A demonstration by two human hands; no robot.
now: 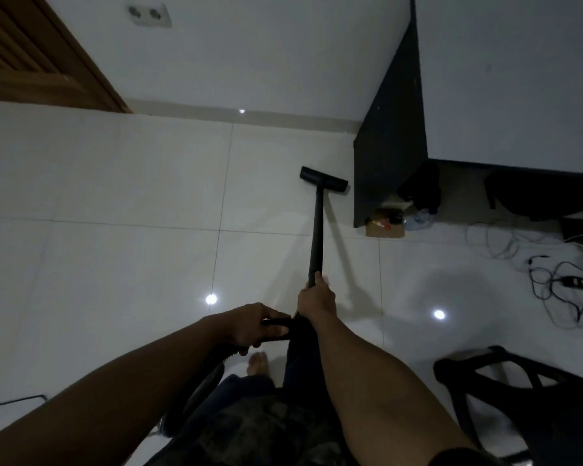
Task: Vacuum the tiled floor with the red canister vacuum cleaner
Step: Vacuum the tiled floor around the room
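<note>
A black vacuum wand (pixel 317 230) runs away from me to a flat black floor head (pixel 323 178) lying on the white tiled floor (pixel 115 203), close to a dark desk panel. My right hand (pixel 317 299) grips the wand's lower end. My left hand (pixel 254 326) holds the black handle where the ribbed hose (pixel 199 388) bends down past my left side. The red canister is out of view.
A dark desk (pixel 387 156) stands at the right with a cardboard box (pixel 385 227) and clutter at its foot. Loose cables (pixel 559 284) lie on the floor at the far right. A black chair (pixel 519 398) is near right. A wooden door (pixel 37 55) is far left; my bare foot (pixel 258 363) is below my hands.
</note>
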